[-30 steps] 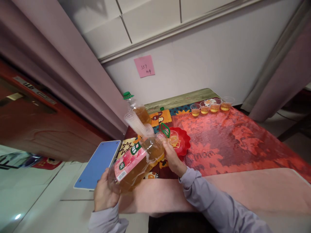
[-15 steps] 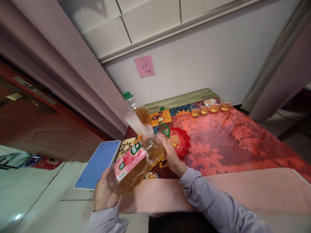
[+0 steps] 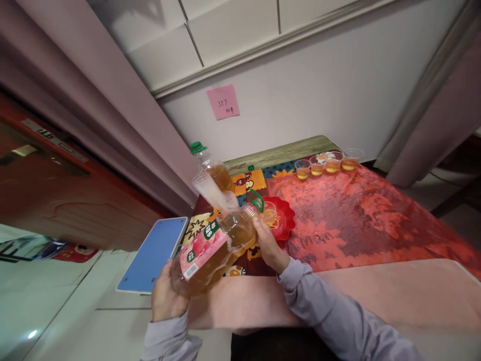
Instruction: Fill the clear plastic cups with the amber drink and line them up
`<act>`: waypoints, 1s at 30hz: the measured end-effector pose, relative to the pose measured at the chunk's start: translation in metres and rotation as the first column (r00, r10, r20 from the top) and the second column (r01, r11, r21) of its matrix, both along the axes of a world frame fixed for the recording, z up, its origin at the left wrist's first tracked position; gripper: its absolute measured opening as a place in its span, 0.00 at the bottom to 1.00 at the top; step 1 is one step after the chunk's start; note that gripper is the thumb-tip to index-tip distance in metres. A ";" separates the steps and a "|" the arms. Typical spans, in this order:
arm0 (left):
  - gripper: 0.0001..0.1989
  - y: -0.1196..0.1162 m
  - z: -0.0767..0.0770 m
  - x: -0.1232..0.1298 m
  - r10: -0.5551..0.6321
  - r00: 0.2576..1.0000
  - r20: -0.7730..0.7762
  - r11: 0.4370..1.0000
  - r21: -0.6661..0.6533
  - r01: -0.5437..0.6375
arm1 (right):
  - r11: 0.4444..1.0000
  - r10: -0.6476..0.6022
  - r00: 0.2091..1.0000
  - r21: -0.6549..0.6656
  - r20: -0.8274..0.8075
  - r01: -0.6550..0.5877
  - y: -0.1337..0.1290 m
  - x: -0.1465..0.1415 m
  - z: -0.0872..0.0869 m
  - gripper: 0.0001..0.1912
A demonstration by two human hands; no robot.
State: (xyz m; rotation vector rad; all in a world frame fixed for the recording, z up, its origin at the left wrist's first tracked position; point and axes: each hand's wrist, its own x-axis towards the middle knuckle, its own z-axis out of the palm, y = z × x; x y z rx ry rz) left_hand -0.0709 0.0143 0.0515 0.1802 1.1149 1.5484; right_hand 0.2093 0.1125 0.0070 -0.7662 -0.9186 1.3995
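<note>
A large clear bottle of amber drink (image 3: 214, 255) with a pink label lies tilted between my hands, its neck toward the upper right. My left hand (image 3: 167, 295) supports its base. My right hand (image 3: 269, 244) grips it near the neck. The bottle mouth, with a green ring handle (image 3: 257, 200), is over a clear cup (image 3: 269, 212) holding some amber liquid. That cup stands in a red scalloped dish (image 3: 287, 220). Behind the bottle, a stack of clear cups (image 3: 210, 190) leans to the left.
A second bottle (image 3: 220, 176) with a green cap stands at the back left. Several cups with amber liquid (image 3: 332, 163) form a row at the back right. A green cap (image 3: 251, 168) lies near the back edge. A blue board (image 3: 152, 255) is at the left.
The bottle's base and my left hand have shifted slightly to the right. My right hand stays at the neck, and the cups and dish look unmoved.
</note>
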 end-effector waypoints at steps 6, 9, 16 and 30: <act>0.27 0.006 -0.038 0.012 0.038 0.997 0.069 0.998 0.054 -0.042 | 0.998 -0.053 0.998 0.015 -0.039 0.054 -0.005 0.007 0.014 0.35; 0.25 0.009 -0.051 0.021 -0.042 0.988 0.149 0.993 0.120 0.024 | 0.995 -0.057 0.998 0.077 -0.025 0.059 -0.006 0.011 0.020 0.31; 0.21 0.013 -0.057 0.040 0.016 0.989 0.147 0.986 0.159 -0.040 | 0.993 0.008 0.999 0.118 -0.033 -0.004 -0.014 0.012 0.030 0.29; 0.23 -0.008 -0.056 0.049 0.279 0.949 -0.145 0.934 0.269 -0.234 | 0.961 0.118 0.968 0.219 0.221 -0.167 -0.039 0.000 0.076 0.28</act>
